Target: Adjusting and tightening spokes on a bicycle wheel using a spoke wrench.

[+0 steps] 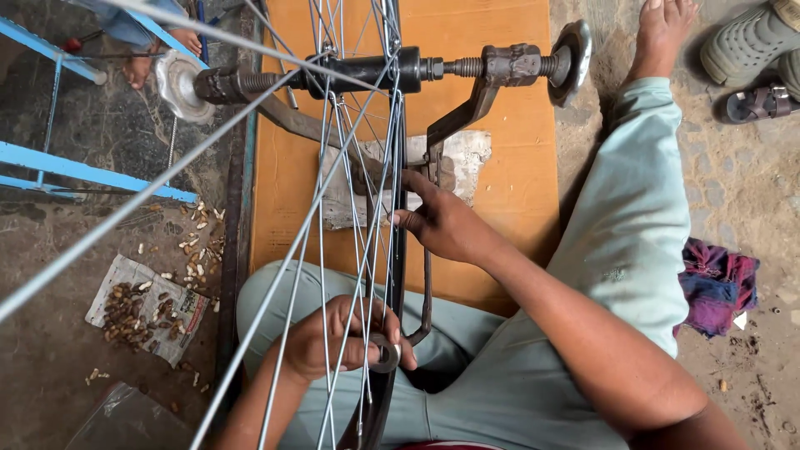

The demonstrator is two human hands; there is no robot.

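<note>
1. Left hand (329, 342), at about 6 o'clock in the view, is closed around a small round metal tool (385, 353), pinching it against the rim (398, 250) among the spokes (321, 250).
2. Right hand (442, 225), near the centre, rests its fingers on the rim from the 3 o'clock side; the fingers are curled but grip nothing that can be made out.
3. Wheel: the rim runs edge-on from the hub (367, 71) at 12 o'clock down to 6 o'clock, with thin spokes fanning out toward 7 and 8 o'clock.
4. Axle (454, 67) runs crosswise at 12 o'clock, held in a dark metal stand (467, 108) whose arms slope down toward the centre; a round disc (571, 50) sits at its 1 o'clock end and another (175, 83) at its 11 o'clock end.
5. Orange board (508, 167) lies under the wheel, with a torn scrap of paper (462, 162) on it just above the right hand.
6. Legs in pale green trousers (633, 217) flank the board; a bare foot (662, 29) shows at 1 o'clock.
7. Paper with nuts (142, 312) lies on the floor at 8 o'clock; a purple rag (717, 283) at 3 o'clock.
</note>
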